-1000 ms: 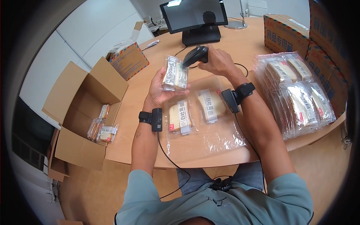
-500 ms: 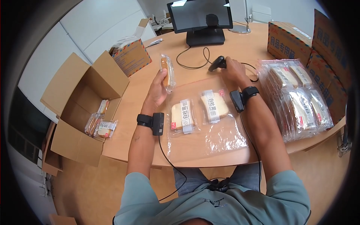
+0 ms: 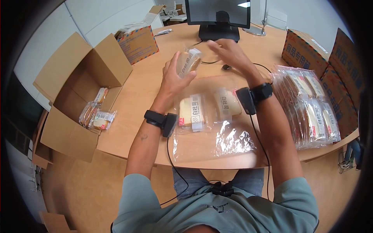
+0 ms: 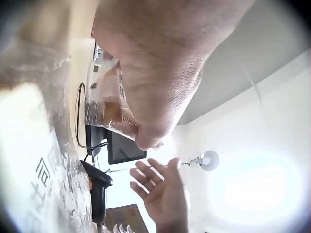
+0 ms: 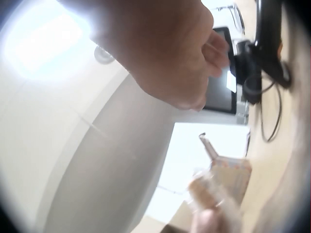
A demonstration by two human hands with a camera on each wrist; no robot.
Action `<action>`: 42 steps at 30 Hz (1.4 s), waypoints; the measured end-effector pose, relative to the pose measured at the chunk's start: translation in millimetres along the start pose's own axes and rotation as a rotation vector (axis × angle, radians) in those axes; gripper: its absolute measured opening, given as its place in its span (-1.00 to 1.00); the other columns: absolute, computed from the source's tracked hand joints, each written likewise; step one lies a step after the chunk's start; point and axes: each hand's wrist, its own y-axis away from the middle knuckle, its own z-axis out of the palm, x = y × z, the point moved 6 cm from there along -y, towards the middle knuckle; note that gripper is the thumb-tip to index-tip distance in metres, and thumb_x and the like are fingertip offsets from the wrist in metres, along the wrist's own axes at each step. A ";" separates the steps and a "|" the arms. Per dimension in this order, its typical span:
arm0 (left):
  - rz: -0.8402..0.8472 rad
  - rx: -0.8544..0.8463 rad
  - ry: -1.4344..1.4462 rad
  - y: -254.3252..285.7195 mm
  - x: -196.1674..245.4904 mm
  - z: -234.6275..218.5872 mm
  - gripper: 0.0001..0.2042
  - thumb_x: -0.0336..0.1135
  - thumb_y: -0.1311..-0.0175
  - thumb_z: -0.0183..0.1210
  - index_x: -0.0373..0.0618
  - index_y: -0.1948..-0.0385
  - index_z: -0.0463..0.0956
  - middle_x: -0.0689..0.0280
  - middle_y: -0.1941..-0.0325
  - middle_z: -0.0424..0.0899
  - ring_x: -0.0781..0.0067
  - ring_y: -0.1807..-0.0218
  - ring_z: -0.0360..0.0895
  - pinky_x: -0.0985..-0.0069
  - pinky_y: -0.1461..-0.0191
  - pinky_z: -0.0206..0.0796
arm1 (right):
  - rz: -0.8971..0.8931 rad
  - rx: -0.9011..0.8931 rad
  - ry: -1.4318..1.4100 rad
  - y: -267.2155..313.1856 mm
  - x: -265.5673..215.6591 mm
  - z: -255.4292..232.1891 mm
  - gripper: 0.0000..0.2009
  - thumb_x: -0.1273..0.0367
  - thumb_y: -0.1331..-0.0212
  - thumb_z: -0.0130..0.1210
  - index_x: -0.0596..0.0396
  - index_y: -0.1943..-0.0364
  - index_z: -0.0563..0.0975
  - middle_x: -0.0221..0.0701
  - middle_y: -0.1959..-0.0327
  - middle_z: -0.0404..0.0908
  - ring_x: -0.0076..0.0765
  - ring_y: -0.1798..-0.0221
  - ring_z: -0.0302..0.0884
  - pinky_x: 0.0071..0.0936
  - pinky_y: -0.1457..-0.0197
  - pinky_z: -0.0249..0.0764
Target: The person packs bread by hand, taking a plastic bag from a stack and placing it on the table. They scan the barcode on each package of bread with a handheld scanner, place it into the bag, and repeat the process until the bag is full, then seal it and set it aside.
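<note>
My left hand grips a clear-wrapped packet of sliced bread, held up over the table with its printed label showing. My right hand is in the air to the right of it, holding nothing; the left wrist view shows its fingers spread and the palm bare. A black barcode scanner rests on the table below that hand, mostly hidden behind the wrist in the head view. Under both forearms lies a clear plastic bag, with one bread packet at its left and another at its right.
An open carton on the left holds several bread packets. At the right lies a big clear bag of bread packets, with printed cartons behind it. A monitor and another carton stand at the back.
The right hand has let go of the scanner, set down on the table, and risen with open fingers. The left hand has turned the bread packet and moved it slightly right.
</note>
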 end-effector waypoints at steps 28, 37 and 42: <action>-0.420 -0.214 0.330 32.2 -69.8 20.7 -0.82 -0.42 -0.25 0.10 -0.29 0.20 0.59 0.27 0.30 0.66 0.56 0.23 0.54 0.55 0.12 0.38 | 0.371 -0.635 -0.173 -52.9 80.4 87.9 -0.64 0.32 -0.25 0.13 0.15 -0.11 0.52 -0.28 0.08 0.61 -0.38 0.10 0.56 -0.44 0.00 0.53; -0.581 -0.189 0.612 35.1 -56.0 10.9 -0.73 -0.45 -0.21 0.16 -0.29 0.05 0.49 0.30 0.24 0.60 0.60 0.24 0.49 0.62 0.16 0.35 | 0.247 -0.723 -0.008 -51.3 74.4 111.7 -0.77 0.32 -0.13 0.21 0.15 0.19 0.64 -0.39 0.32 0.63 -0.43 0.22 0.54 -0.47 0.19 0.43; -0.495 -0.148 0.553 34.8 -73.2 14.9 -0.72 -0.45 -0.19 0.16 -0.31 0.06 0.49 0.31 0.27 0.59 0.57 0.25 0.50 0.61 0.15 0.37 | 0.171 -0.878 0.097 -30.4 50.2 133.4 -0.76 0.31 -0.13 0.21 0.12 0.17 0.65 -0.39 0.29 0.65 -0.43 0.22 0.56 -0.45 0.13 0.46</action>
